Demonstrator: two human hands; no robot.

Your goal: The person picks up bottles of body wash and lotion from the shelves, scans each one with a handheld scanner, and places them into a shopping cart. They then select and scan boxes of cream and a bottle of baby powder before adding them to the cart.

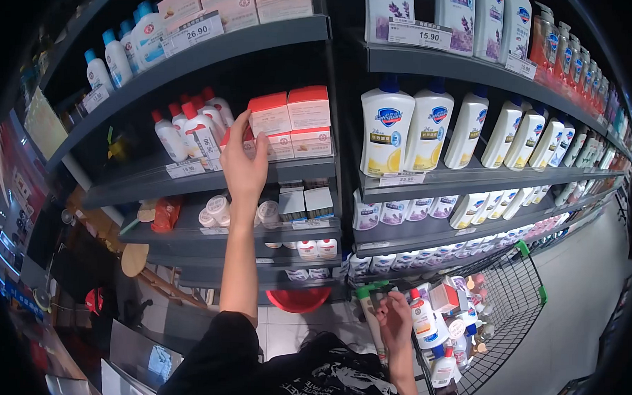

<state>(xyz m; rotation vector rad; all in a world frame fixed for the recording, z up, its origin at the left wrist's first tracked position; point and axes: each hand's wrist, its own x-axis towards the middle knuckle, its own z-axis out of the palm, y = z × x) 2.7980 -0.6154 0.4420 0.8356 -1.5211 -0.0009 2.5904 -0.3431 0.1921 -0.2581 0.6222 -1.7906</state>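
Note:
My left hand [246, 164] reaches up to the middle shelf on the left. Its thumb and fingers are closed around the left side of a red-and-white box [248, 141], which they partly hide. Beside it stands a stack of similar red-topped boxes [309, 108]. White bottles with red caps [201, 129] stand to the left of that hand. Low on the right, my right hand [394, 320] hovers by the shopping cart [516, 337], its fingers loosely curled and apart, with nothing seen in them. Bottles, jars and a red-and-white box [444, 298] lie in the cart.
Large white bottles with blue caps [388, 130] line the right-hand shelves. Blue-capped bottles [150, 35] and pale boxes [235, 10] stand on the upper left shelf. Below it are round jars [218, 208] and a red basin [298, 299]. An aisle floor [578, 276] runs along the right.

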